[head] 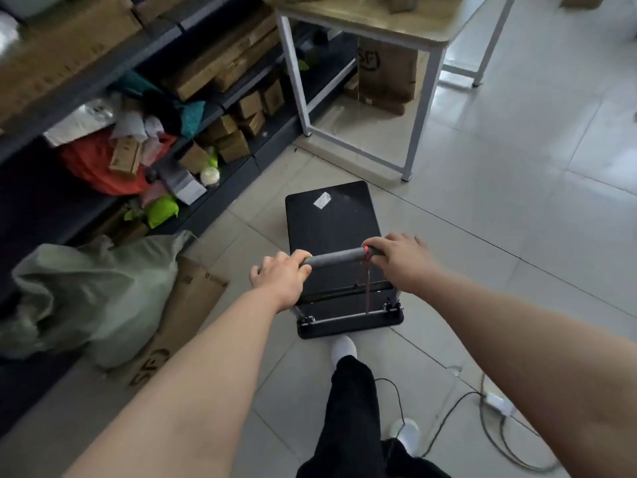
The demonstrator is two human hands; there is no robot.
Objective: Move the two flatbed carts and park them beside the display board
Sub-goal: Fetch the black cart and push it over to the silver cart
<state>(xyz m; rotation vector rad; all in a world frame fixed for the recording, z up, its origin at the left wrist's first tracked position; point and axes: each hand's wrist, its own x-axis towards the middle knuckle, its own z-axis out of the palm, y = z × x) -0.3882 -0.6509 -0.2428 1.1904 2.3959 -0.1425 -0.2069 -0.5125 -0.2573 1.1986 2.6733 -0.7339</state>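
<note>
A black flatbed cart (332, 222) stands on the tiled floor right in front of me, its deck bare except for a white sticker near the far end. Its grey padded handle (336, 258) runs across at waist height. My left hand (281, 276) grips the handle's left end. My right hand (401, 258) grips the right end, next to a red band. Only this one cart is in view. No display board shows.
Dark shelving (113, 108) packed with cardboard boxes and bags lines the left. A grey-green sack (93, 294) and a flat carton (186, 312) lie at its foot. A white-legged table (365, 36) stands ahead. Cables and a power strip (496, 405) trail at lower right.
</note>
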